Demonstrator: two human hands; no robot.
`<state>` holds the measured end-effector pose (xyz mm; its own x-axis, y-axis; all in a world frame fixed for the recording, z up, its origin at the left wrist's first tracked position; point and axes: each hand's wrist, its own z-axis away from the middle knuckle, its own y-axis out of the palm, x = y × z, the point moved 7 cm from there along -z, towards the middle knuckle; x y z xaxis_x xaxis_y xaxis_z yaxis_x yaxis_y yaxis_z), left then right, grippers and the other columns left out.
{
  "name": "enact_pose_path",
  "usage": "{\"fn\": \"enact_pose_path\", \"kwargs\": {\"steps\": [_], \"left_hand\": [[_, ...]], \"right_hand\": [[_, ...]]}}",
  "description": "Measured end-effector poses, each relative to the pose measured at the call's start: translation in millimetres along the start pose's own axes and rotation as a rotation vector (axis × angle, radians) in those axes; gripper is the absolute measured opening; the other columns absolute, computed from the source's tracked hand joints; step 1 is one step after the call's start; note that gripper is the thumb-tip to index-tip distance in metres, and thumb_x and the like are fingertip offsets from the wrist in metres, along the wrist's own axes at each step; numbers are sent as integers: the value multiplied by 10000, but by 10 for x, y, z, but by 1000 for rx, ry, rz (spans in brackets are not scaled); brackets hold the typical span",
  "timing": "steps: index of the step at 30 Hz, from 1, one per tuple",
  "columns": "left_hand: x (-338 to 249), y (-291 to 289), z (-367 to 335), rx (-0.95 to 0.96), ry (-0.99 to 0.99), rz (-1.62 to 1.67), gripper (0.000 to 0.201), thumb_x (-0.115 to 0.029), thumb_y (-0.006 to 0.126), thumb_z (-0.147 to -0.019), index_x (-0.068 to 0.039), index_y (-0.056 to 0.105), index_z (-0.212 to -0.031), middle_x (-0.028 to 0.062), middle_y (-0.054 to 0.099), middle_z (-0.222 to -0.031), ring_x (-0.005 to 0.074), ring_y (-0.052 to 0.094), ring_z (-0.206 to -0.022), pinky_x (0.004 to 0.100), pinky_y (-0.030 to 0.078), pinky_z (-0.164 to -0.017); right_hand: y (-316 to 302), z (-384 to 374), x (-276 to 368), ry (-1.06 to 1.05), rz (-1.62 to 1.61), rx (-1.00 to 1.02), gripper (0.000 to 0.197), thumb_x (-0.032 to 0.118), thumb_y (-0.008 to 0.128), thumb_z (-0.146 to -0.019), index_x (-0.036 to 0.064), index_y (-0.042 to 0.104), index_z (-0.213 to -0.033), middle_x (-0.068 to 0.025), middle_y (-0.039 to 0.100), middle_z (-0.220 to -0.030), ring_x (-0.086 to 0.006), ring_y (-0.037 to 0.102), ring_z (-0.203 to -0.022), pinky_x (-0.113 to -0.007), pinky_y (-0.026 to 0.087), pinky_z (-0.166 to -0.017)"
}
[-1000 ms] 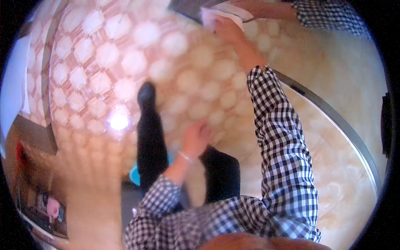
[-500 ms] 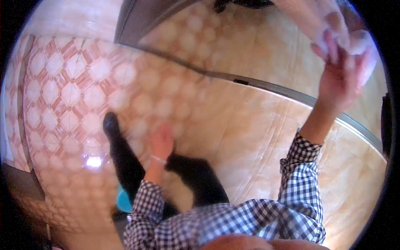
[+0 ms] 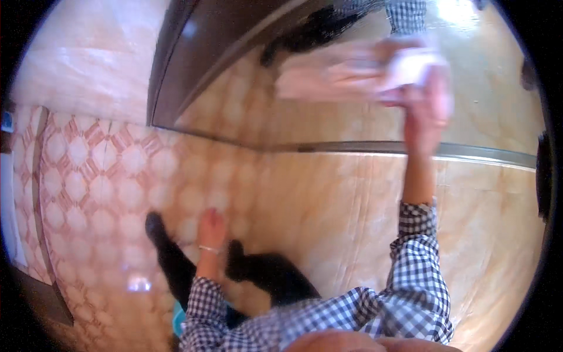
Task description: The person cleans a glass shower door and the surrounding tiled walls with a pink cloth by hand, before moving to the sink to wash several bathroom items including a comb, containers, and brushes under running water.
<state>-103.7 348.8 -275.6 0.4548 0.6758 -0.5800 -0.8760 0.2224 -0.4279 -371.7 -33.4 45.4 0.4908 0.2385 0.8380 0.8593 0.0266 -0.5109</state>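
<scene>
My right hand (image 3: 425, 108), on an outstretched arm in a checked sleeve, is closed on a pale pink cloth (image 3: 331, 73). The cloth is smeared by motion and trails to the left of the hand. It lies over a dark glossy, mirror-like panel (image 3: 487, 108) that reflects a checked sleeve; whether it touches the panel I cannot tell. My left hand (image 3: 211, 229), with a thin band at the wrist, is low near my dark-clad legs (image 3: 267, 273). Its fingers are blurred and seem to point down, so I cannot tell their state.
A grey metal strip (image 3: 352, 146) runs along the panel's lower edge. A dark brown frame (image 3: 182, 70) rises at upper left. Patterned pink and white tiles (image 3: 88, 170) cover the floor at left. Part of a turquoise container (image 3: 177, 320) shows beside my left sleeve.
My right hand has swung left with the cloth, which now stretches leftward across the panel. The view has tilted, so floor and panel edge sit lower. My left hand stays by my legs.
</scene>
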Motion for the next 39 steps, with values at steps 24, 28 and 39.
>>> {"fn": "enact_pose_path", "kwargs": {"steps": [24, 28, 39], "left_hand": [[244, -160, 105, -86, -111, 17, 314, -220, 531, -834, -20, 602, -1065, 178, 638, -999, 335, 604, -918, 418, 468, -787], [187, -121, 67, 27, -143, 26, 308, -221, 521, -837, -11, 604, -1046, 181, 643, -971, 347, 613, -872, 407, 477, -757], [428, 126, 41, 2, -81, 161, 339, -182, 560, -839, 59, 581, -1077, 188, 628, -1046, 270, 610, -955, 350, 484, -808]], "right_hand": [[-836, -1059, 215, -17, -362, 4, 556, 120, 507, -882, 89, 265, -1381, -95, 574, -1062, -268, 637, -889, -360, 585, -601], [-747, -1123, 266, -31, -475, 21, 591, 85, 483, -885, 248, 238, -1397, -143, 527, -1186, -300, 595, -1011, -421, 572, -693], [1239, -364, -601, 210, -252, 502, 343, 107, 556, -887, 51, 525, -1224, -73, 667, -973, -145, 647, -817, -274, 528, -714]]}}
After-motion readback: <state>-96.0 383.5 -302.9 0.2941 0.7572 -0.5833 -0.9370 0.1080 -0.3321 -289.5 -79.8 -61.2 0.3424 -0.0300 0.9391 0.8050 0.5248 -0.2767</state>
